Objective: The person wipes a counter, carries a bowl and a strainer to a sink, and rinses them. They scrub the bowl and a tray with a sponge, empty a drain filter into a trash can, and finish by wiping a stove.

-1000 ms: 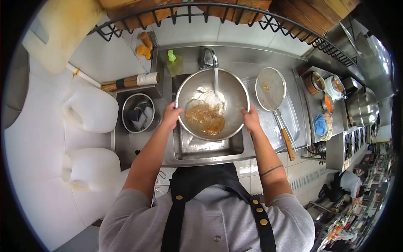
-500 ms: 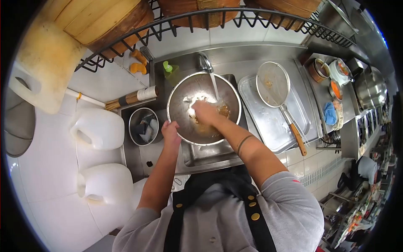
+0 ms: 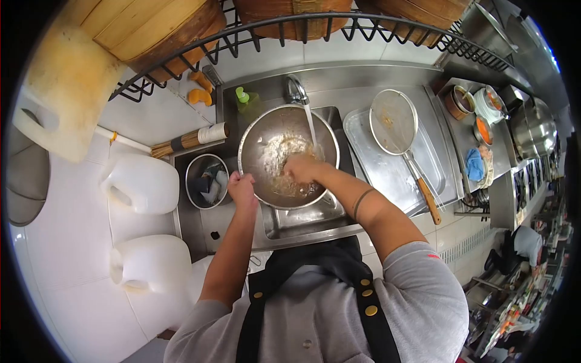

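A large metal bowl [image 3: 257, 130] sits over the sink under the running faucet [image 3: 295, 89], and water pours into it. My left hand [image 3: 242, 189] is closed on the bowl's left rim. Inside the bowl my right hand [image 3: 302, 169] is low, in splashing, brownish water. Its fingers are curled and partly hidden, and I cannot make out what they hold. A smaller metal pot [image 3: 195, 181] with dark and whitish cloth-like things in it stands left of my left hand.
Right of the bowl, a wooden-handled strainer [image 3: 393, 118] lies on a metal tray [image 3: 369, 181]. A green-topped bottle [image 3: 244, 100] and a bamboo brush [image 3: 187, 140] are at the back left. White jugs [image 3: 145, 184] stand left. A black rack [image 3: 272, 27] with wooden steamers hangs above. Another person [image 3: 526, 245] is far right.
My right hand has moved slightly down and to the right within the bowl. The bowl has shifted slightly left with my left hand still on its rim.
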